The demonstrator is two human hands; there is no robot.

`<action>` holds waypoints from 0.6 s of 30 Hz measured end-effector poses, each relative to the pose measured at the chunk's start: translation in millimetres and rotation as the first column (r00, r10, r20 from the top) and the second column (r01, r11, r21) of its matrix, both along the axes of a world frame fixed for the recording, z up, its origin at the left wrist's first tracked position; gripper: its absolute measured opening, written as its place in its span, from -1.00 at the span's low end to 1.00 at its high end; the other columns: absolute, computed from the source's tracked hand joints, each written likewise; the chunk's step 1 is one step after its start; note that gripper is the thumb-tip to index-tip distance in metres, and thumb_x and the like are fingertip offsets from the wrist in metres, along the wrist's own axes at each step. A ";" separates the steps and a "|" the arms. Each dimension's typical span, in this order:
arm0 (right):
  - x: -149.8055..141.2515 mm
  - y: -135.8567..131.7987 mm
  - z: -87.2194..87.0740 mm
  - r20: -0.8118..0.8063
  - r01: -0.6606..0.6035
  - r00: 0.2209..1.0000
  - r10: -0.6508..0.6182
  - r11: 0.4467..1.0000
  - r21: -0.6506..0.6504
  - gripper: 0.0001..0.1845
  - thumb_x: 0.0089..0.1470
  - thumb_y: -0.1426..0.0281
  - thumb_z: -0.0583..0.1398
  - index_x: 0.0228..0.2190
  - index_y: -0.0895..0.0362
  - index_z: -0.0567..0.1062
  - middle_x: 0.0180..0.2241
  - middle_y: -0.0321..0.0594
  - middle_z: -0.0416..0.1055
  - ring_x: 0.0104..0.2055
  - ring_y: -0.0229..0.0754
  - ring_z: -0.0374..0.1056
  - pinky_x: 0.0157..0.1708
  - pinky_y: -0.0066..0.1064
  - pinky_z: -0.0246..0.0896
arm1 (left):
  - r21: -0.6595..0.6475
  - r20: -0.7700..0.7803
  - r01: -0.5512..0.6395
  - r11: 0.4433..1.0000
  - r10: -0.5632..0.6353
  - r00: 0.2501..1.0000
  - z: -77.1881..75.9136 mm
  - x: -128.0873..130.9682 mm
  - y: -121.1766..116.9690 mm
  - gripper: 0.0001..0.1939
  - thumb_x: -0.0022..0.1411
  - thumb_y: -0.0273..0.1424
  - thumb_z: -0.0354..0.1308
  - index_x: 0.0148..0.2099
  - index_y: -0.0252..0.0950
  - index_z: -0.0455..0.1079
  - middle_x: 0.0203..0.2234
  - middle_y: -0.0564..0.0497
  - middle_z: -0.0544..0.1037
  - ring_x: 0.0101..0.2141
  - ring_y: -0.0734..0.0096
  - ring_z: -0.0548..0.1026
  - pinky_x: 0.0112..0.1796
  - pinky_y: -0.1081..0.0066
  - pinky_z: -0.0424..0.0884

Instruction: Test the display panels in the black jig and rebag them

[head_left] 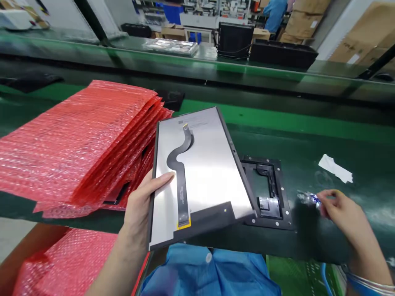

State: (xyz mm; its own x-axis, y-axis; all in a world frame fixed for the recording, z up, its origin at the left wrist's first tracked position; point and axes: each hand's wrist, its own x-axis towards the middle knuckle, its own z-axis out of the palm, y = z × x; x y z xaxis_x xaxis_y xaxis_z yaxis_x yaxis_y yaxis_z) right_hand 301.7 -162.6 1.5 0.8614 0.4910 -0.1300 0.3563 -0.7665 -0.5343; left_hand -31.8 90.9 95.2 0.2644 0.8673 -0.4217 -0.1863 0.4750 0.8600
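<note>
My left hand (142,201) grips the left edge of an LCD panel (206,164), its thumb lying on the silver back and its fingers hidden underneath. A dark ribbon cable (181,181) winds down that back to a yellow-edged connector at the bottom. The panel is held tilted above the bench and partly covers a black plastic frame (285,205) with a rectangular opening. Off to the right, my right hand (342,209) is closed in a pinch on a small crumpled piece of shiny clear film (308,198), just above the green bench top.
Red bubble-wrap bags (77,139) are piled on the left, with more bubble wrap (68,263) below the bench edge. A torn white paper strip (335,167) lies at right. Behind runs a raised glossy ledge (123,51) carrying a black monitor (235,39); a person in blue (274,14) is farther back.
</note>
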 end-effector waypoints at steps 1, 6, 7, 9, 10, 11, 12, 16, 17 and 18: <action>9.1 -7.3 -3.9 0.026 0.038 0.999 -0.036 0.996 -0.084 -0.52 -0.19 -0.12 0.03 -0.50 0.02 0.37 -0.62 -0.11 0.33 -0.61 0.10 0.28 -0.67 -0.25 0.07 | -0.043 0.002 0.019 0.999 -0.018 1.000 1.2 0.8 0.2 -0.63 -0.13 -0.35 0.37 -0.17 -0.16 0.54 -0.40 0.03 0.67 -0.43 0.16 0.62 -0.52 0.33 0.54; -21.6 -0.5 14.7 0.311 0.067 0.948 -0.067 0.998 0.012 -0.44 -0.02 -0.18 0.08 -0.32 0.03 0.45 -0.51 -0.16 0.41 -0.59 0.12 0.26 -0.63 -0.23 0.02 | -0.058 0.087 0.108 0.992 -0.103 0.991 -6.4 14.3 -2.4 -0.63 -0.21 -0.44 0.36 -0.24 -0.27 0.52 -0.41 0.00 0.66 -0.35 0.14 0.63 -0.38 0.30 0.57; -39.7 8.5 24.7 0.430 -0.024 0.902 -0.035 0.991 0.131 -0.42 0.07 -0.18 0.10 -0.19 0.04 0.47 -0.48 -0.19 0.43 -0.56 0.10 0.29 -0.59 -0.21 0.08 | -0.060 0.102 0.132 0.989 -0.125 0.987 -8.6 17.8 -3.3 -0.64 -0.23 -0.44 0.37 -0.26 -0.29 0.52 -0.42 0.00 0.65 -0.37 0.18 0.62 -0.38 0.33 0.56; -78.4 31.9 44.9 0.591 -0.411 0.785 0.184 0.869 0.275 -0.58 0.30 0.07 0.13 0.03 0.06 0.44 -0.25 -0.17 0.49 -0.38 0.02 0.39 -0.34 -0.17 0.27 | -0.058 0.140 0.191 0.980 -0.181 0.973 -12.1 23.8 -5.9 -0.64 -0.25 -0.43 0.40 -0.29 -0.31 0.50 -0.41 0.01 0.65 -0.40 0.26 0.60 -0.38 0.38 0.54; -96.4 45.4 53.5 0.657 -0.614 0.674 0.337 0.750 0.246 -0.65 0.35 0.22 0.13 0.10 0.07 0.41 -0.15 -0.16 0.49 -0.25 0.01 0.42 -0.23 -0.18 0.28 | -0.050 0.163 0.225 0.973 -0.214 0.963 -13.2 26.3 -7.8 -0.64 -0.24 -0.43 0.40 -0.28 -0.31 0.49 -0.40 0.01 0.65 -0.40 0.30 0.58 -0.37 0.40 0.52; -112.2 59.3 60.1 0.721 -0.754 0.538 0.436 0.632 0.180 -0.63 0.37 0.32 0.13 0.16 0.08 0.36 -0.07 -0.15 0.47 -0.15 0.01 0.42 -0.15 -0.19 0.28 | -0.036 0.185 0.256 0.966 -0.246 0.952 -13.8 28.2 -10.2 -0.63 -0.21 -0.42 0.41 -0.26 -0.31 0.49 -0.37 0.01 0.65 -0.40 0.32 0.58 -0.36 0.41 0.51; -125.1 72.8 64.6 0.754 -0.854 0.406 0.517 0.508 0.111 -0.58 0.36 0.43 0.11 0.22 0.11 0.32 0.00 -0.13 0.44 -0.06 0.00 0.41 -0.08 -0.19 0.27 | -0.022 0.204 0.285 0.958 -0.275 0.940 -14.0 29.5 -13.0 -0.64 -0.16 -0.41 0.41 -0.23 -0.30 0.48 -0.35 0.00 0.65 -0.37 0.33 0.58 -0.34 0.42 0.51; -142.9 105.6 68.5 0.819 -0.956 0.185 0.543 0.291 0.023 -0.46 0.33 0.64 0.01 0.28 0.15 0.24 0.09 -0.11 0.38 0.08 -0.07 0.36 -0.01 -0.24 0.29 | 0.069 0.304 0.401 0.914 -0.402 0.864 -9.4 27.6 -23.6 -0.63 0.04 -0.34 0.38 -0.07 -0.29 0.48 -0.17 -0.08 0.65 -0.17 0.23 0.60 -0.25 0.43 0.50; -140.0 105.9 68.8 0.807 -0.952 0.224 0.546 0.299 0.062 -0.49 0.35 0.62 0.03 0.26 0.11 0.28 0.09 -0.14 0.38 0.07 -0.08 0.37 -0.03 -0.28 0.32 | 0.111 0.340 0.442 0.890 -0.451 0.825 -7.6 25.3 -24.4 -0.59 0.09 -0.30 0.36 0.00 -0.28 0.48 -0.10 -0.12 0.64 -0.11 0.16 0.60 -0.24 0.40 0.51; -135.4 103.6 69.7 0.774 -0.937 0.294 0.560 0.329 0.118 -0.55 0.37 0.56 0.08 0.22 0.06 0.34 0.08 -0.16 0.39 0.05 -0.09 0.38 -0.05 -0.31 0.34 | 0.164 0.373 0.477 0.864 -0.502 0.780 -6.0 22.4 -23.6 -0.52 0.12 -0.25 0.35 0.08 -0.25 0.46 -0.02 -0.14 0.61 -0.04 0.09 0.58 -0.23 0.37 0.52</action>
